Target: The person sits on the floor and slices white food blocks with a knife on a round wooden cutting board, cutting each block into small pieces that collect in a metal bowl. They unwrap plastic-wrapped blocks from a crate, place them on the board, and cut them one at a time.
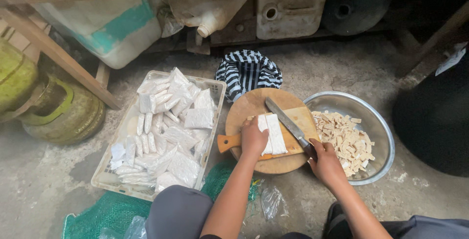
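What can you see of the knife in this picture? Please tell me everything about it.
The knife has a long, straight, grey metal blade and a dark handle. The right hand grips the handle, which is mostly hidden. The blade lies slanted, its tip pointing up-left over the round wooden block. It rests on or just above the small cutting board, beside the white blocks under the left hand.

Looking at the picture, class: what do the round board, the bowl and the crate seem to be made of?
Round board: unfinished wood, by its pale brown, matt face. Bowl: bare metal, probably steel or aluminium, by its grey sheen. Crate: likely moulded plastic, off-white with slotted walls.
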`<state>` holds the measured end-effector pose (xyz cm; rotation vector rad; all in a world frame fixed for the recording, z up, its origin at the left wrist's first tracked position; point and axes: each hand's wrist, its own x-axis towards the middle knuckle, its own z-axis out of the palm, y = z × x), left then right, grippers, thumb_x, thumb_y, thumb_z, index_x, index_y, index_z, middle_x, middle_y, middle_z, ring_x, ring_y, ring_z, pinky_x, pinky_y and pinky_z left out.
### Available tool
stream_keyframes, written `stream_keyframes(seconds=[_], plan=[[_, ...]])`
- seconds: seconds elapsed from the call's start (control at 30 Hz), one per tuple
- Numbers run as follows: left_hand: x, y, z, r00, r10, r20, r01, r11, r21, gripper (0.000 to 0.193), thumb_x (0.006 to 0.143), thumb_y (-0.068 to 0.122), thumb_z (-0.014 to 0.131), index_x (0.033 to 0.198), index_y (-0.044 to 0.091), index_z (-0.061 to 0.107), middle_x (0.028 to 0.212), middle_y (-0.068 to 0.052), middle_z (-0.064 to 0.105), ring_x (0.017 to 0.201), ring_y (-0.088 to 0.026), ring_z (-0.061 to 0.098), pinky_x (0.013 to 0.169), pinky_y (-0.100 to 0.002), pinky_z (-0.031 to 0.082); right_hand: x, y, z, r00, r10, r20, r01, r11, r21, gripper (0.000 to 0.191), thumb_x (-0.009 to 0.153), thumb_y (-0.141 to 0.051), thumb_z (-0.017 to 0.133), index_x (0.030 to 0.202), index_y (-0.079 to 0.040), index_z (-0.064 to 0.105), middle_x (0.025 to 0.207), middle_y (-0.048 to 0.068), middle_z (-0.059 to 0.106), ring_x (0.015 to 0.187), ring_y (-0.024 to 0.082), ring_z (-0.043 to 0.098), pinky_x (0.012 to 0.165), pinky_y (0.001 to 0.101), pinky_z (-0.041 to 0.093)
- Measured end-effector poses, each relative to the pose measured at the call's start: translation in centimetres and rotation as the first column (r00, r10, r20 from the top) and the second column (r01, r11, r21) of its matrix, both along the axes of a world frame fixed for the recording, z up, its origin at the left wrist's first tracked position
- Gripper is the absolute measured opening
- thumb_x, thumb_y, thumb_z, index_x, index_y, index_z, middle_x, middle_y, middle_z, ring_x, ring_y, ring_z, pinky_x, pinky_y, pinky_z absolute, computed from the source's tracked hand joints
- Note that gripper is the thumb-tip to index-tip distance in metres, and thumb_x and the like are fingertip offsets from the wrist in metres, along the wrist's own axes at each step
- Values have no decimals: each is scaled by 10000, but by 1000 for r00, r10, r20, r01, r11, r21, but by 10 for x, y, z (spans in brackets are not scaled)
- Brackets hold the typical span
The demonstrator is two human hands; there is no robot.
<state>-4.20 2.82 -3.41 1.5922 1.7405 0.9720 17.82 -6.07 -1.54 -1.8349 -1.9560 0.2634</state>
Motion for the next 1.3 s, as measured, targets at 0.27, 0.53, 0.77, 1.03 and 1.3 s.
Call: stream_keyframes(seconds=[0.27,0.53,0.77,1.03,1.3], plan=[[-78,64,8,953,302,-20,-293,937,190,410,908,286,590,1282,140,669,1074,-148,766,1075,-359,674,910,-468,530,-35,-48,-38,662,-398,-635,71,877,-476,441,1001,-340,647,1268,-10,527,641,105,542,516,223,527,467,364,439],[-165,61,-48,703,711,-3,-606,597,-526,1038,932,492,660,1570,-31,30,1400,-366,505,1246,-471,569,1047,-495,467,-81,-93,-66,604,-397,-691,-277,708,-650,502,915,-389,674,1328,-133,551,626,11,542,475,131,551,445,303,450],[-155,67,-48,140,839,526,-464,525,-713,1010,806,187,728,1544,211,40,1144,-207,644,1050,-350,687,800,-483,589,-69,-88,-69,699,-494,-518,9,730,-684,472,928,-421,655,1329,-192,555,603,49,563,454,168,559,431,347,477],[-142,65,-22,-54,639,767,-390,694,-605,864,761,87,714,1484,137,243,1149,-149,607,998,-275,621,790,-408,540,-17,-66,-63,941,-131,-311,71,978,-197,563,934,-390,640,1372,-83,464,797,72,670,604,152,669,555,379,514],[-74,35,-3,967,-70,245,-6,954,298,583,831,57,720,1369,11,499,1218,-163,660,1117,-286,657,946,-383,524,-20,-51,-33,844,-384,-375,28,728,-685,461,947,-369,611,1333,-126,548,792,119,704,627,208,690,599,397,568]])
